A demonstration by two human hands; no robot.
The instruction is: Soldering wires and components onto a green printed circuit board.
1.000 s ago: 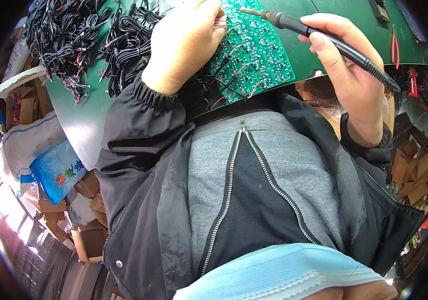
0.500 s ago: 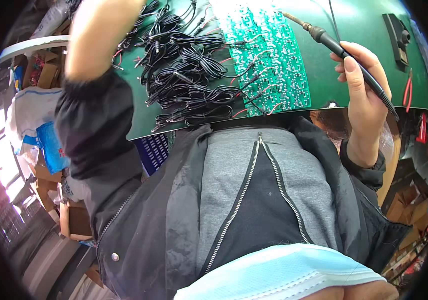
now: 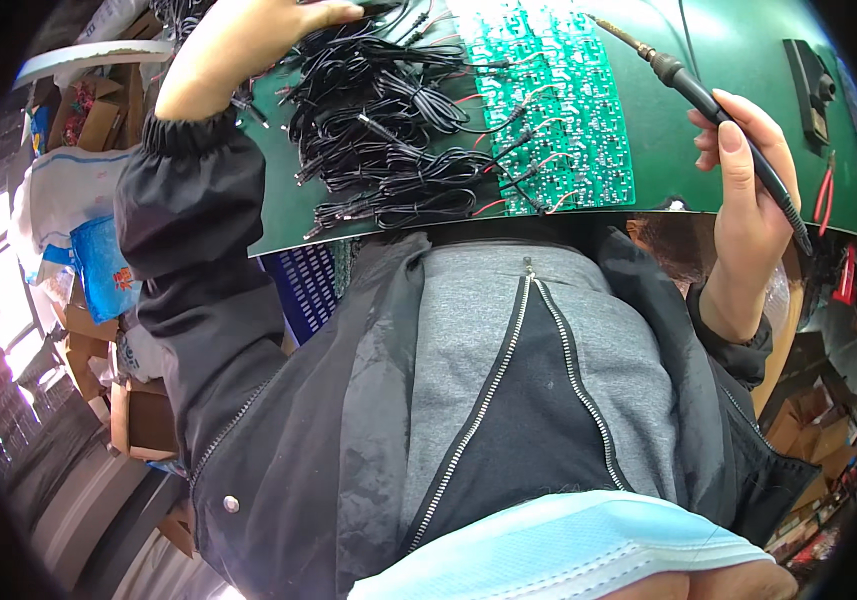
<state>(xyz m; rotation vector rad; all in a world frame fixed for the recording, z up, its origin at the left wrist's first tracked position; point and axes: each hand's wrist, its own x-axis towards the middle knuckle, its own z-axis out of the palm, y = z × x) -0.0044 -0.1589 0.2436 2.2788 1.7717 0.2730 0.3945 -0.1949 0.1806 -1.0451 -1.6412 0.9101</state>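
My right hand (image 3: 748,185) is wrapped round a black-handled soldering iron (image 3: 690,88). Its metal tip points up and left, over the right edge of the green circuit boards (image 3: 598,130). At the upper left, my left hand (image 3: 273,25) is partly cut off by the top of the picture; one digit stretches out to the right, over the black cables (image 3: 413,100), and I see nothing held. These cables lie in coiled bundles left of the boards. Several of their red and black wire ends reach onto the boards.
A black holder-like block (image 3: 808,90) stands on the green tabletop (image 3: 668,165) at the right. Red-handled pliers (image 3: 824,195) lie near the table's front edge. A blue slatted crate (image 3: 303,285) is below the edge. Cardboard boxes (image 3: 143,415) and bags are stacked on the left.
My left hand has come down into view from beyond the top edge, its digit now over the cables. Boards, cables and my right hand with the soldering iron appear slightly shifted right.
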